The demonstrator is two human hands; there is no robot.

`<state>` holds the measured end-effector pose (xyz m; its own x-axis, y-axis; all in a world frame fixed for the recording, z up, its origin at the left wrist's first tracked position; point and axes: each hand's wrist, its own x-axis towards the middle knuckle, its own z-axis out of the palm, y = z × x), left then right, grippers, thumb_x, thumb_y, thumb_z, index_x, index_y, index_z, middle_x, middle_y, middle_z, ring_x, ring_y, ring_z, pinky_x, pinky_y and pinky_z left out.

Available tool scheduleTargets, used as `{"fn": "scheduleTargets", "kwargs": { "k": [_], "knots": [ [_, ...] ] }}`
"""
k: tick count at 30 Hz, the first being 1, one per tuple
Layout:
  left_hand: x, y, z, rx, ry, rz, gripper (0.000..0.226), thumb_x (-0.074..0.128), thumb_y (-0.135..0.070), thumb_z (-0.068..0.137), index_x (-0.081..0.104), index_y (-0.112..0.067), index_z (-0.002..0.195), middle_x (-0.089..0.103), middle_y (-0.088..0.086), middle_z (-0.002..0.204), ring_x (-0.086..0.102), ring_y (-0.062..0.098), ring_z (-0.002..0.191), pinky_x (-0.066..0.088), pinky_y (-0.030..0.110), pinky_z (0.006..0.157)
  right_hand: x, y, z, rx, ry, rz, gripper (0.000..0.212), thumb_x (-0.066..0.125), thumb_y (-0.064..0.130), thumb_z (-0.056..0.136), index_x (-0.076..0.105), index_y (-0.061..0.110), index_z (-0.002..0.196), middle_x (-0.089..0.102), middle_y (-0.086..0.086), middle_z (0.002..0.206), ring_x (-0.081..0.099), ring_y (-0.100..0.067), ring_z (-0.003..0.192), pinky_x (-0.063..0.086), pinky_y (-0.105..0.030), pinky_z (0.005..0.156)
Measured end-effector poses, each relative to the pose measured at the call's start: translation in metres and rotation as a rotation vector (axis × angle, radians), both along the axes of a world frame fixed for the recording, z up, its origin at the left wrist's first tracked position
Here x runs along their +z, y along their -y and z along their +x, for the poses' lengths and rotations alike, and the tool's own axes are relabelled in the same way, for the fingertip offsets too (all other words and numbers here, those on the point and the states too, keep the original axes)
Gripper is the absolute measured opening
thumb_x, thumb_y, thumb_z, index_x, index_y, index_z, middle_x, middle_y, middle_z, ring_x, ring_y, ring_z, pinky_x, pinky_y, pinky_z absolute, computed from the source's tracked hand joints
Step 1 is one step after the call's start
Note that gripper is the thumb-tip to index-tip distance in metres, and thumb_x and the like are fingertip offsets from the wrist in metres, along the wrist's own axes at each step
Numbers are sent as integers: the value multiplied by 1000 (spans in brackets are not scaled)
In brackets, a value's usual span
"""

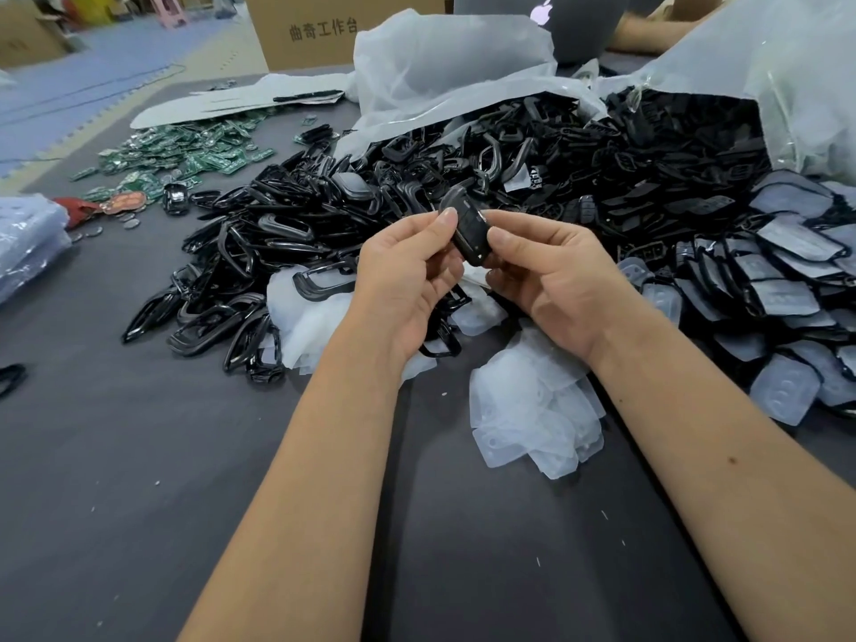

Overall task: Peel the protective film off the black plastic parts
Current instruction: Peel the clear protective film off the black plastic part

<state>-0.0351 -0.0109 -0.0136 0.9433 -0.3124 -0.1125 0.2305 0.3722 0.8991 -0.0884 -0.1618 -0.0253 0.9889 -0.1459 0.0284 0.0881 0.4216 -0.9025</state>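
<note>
- Heap of black plastic frames (287,234) lies left of both hands — flat translucent film pieces (532,419) pile before it.
- Green circuit boards (185,155) lie behind-left.

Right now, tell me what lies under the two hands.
Under the hands lie clear film pieces and black frames on the gray table. Whatever sits directly below the palms is covered.

You had two hands up, the left hand (407,275) and the right hand (551,280), with one black part (468,234) between them. Black frames (278,252) were too many to count, also green circuit boards (185,155) and peeled films (532,410). You had two plastic bags (440,71), one cardboard box (301,30), one laptop (556,20).
</note>
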Motion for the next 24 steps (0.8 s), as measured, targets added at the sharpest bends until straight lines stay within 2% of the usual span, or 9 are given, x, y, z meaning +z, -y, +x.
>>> {"fn": "scheduleTargets", "kwargs": {
  "k": [4, 7, 11, 15, 17, 20, 24],
  "knots": [
    [0, 2, -1, -32, -27, -42, 10, 67, -11, 98, 73, -4, 94, 72, 7, 84, 59, 10, 68, 53, 17, 58, -2, 1, 0, -92, 89, -57, 27, 79, 7, 76, 77, 7, 103, 78, -4, 84, 67, -10, 70, 56, -23, 71],
    [-1, 4, -1, -44, -17, -53, 13, 66, -13, 99, 74, -5, 93, 72, 8, 86, 59, 11, 69, 51, 17, 57, -3, 0, 0, -117, 118, -103, 25, 77, 1, 82, 76, 8, 106, 75, -1, 79, 65, -10, 70, 55, -23, 72],
    [-1, 5, -1, -39, 16, -43, 10, 66, -11, 99, 74, -6, 98, 74, 8, 90, 64, 13, 73, 55, 20, 63, -1, 2, -1, -100, 120, -92, 28, 72, -5, 86, 71, 6, 111, 68, 1, 70, 58, -12, 66, 52, -23, 69],
    [0, 5, -1, 2, 36, -4, 7, 66, -5, 98, 71, -4, 93, 65, 8, 77, 51, 8, 58, 43, 16, 50, 0, 1, 0, -51, 48, -21, 41, 70, -8, 85, 62, 3, 124, 68, -2, 78, 63, -13, 72, 54, -26, 75],
    [0, 5, -2, 3, 54, 12, 9, 63, -4, 99, 69, -3, 93, 61, 7, 74, 48, 8, 57, 39, 16, 50, 0, 1, -1, -25, 31, 42, 46, 67, -13, 87, 60, 3, 129, 72, -6, 90, 70, -15, 82, 58, -26, 79],
    [1, 5, -3, -19, 81, 11, 10, 62, -4, 100, 70, -3, 93, 60, 6, 71, 48, 8, 58, 39, 16, 51, 1, 4, -2, 11, 33, 92, 52, 68, -12, 83, 60, 3, 132, 71, -15, 106, 72, -20, 92, 59, -26, 82],
    [2, 4, -4, -46, 94, 6, 11, 63, -7, 100, 73, -5, 95, 57, 8, 75, 48, 9, 60, 40, 17, 52, 1, 6, -4, 29, 58, 55, 53, 72, -3, 75, 65, 4, 127, 73, -12, 102, 72, -19, 91, 58, -26, 83]
  ]
}}
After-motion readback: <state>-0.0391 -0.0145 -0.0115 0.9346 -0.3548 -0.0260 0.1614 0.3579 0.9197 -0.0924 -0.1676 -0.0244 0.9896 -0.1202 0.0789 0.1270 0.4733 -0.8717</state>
